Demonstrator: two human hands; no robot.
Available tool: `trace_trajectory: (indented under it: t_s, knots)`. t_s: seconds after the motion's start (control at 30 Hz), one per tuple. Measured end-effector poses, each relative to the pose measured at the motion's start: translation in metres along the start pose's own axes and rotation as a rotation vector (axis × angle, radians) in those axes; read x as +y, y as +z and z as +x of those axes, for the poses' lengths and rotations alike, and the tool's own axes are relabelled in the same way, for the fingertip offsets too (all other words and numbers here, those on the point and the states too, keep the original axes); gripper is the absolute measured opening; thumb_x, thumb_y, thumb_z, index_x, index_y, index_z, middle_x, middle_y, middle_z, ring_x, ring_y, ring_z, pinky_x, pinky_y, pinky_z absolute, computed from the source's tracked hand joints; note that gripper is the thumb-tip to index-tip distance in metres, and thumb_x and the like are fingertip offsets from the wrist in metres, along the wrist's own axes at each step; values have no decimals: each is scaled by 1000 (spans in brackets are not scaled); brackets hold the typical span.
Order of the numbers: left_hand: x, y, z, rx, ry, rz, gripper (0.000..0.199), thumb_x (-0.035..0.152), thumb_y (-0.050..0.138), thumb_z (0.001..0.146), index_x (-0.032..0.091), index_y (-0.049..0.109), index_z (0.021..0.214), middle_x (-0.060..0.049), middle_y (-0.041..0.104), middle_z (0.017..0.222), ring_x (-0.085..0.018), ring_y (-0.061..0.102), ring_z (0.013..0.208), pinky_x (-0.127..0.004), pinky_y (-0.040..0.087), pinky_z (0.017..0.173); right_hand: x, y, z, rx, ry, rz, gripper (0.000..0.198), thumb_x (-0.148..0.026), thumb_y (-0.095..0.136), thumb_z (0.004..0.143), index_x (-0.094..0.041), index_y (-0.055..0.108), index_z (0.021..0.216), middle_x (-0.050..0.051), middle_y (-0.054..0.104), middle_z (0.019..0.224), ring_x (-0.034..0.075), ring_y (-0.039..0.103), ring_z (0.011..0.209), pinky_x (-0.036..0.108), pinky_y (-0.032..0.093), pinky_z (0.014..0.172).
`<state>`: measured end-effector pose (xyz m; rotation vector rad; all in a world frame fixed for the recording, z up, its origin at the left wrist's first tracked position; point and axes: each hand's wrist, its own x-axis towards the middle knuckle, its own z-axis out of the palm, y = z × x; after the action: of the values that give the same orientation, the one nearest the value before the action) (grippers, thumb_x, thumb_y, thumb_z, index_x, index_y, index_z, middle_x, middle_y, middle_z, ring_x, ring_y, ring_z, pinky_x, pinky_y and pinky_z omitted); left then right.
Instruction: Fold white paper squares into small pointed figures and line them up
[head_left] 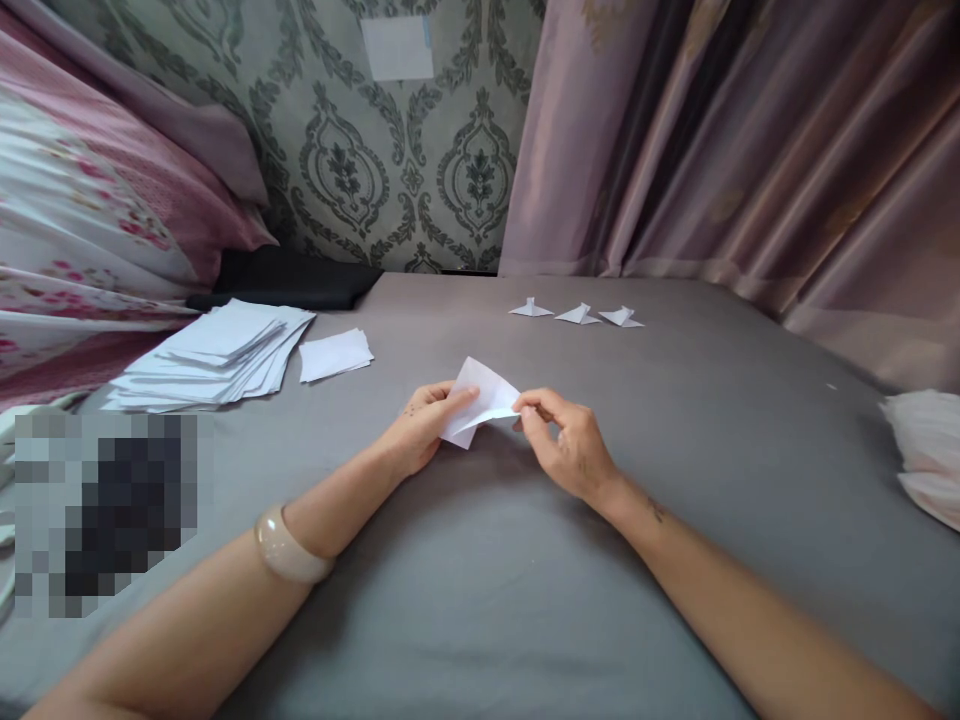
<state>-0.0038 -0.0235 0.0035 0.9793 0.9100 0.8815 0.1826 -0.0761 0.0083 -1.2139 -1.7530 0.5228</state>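
A white sheet of paper [487, 388], partly folded, is held up over the grey surface between both hands. My left hand [429, 422] grips its left side, with the thumb lying across the face and the other fingers behind, mostly hidden. At the paper's right corner, my right hand [566, 440] pinches the edge between thumb and index finger. A flap stands bent along the paper's lower part, and a lower corner sticks out beneath it.
Three small folded paper figures [577, 314] stand in a row at the back. To the left lie a large stack of white paper [217, 355] and a smaller pile of sheets [336, 356]. Behind them is a black folded item [300, 278]. A whitish bundle [930, 450] sits at the right edge.
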Motion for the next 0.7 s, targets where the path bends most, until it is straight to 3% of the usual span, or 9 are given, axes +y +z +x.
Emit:
trace_trajectory:
  t_s: [0.13, 0.27, 0.37, 0.53, 0.7]
  knots:
    - [0, 1, -1, -28, 4, 23, 32, 36, 79, 65, 12, 71, 85, -5, 70, 73, -12, 59, 59, -21, 40, 54, 6, -2, 8, -16, 324, 232, 23, -42, 59, 83, -20, 58, 85, 1, 64, 70, 16, 64, 67, 29, 49, 64]
    - [-1, 4, -1, -67, -30, 4, 38, 28, 82, 62, 14, 71, 95, -8, 73, 86, -19, 67, 72, -28, 50, 67, 20, 2, 14, -10, 377, 313, 27, -34, 69, 73, -20, 56, 93, 1, 64, 76, 16, 62, 68, 29, 50, 63]
    - [-3, 4, 0, -34, -47, -15, 40, 26, 82, 60, 12, 71, 96, -10, 74, 88, -21, 68, 75, -30, 52, 70, 30, 4, 15, 6, 254, 190, 22, -25, 62, 77, -21, 57, 98, 3, 64, 86, 16, 62, 76, 32, 52, 71]
    - [-11, 3, 5, 102, 25, -34, 40, 28, 81, 59, 10, 71, 93, -10, 74, 85, -19, 67, 72, -28, 52, 69, 28, 6, 11, 48, -185, -305, 25, -8, 51, 83, -22, 61, 101, 9, 57, 111, 22, 54, 106, 39, 47, 90]
    - [-16, 4, 7, 208, 47, -58, 40, 27, 80, 55, 9, 70, 90, -9, 73, 77, -19, 67, 67, -28, 50, 65, 6, 8, 1, 75, -345, -569, 26, -6, 45, 88, -19, 63, 103, 11, 59, 118, 24, 52, 103, 40, 46, 88]
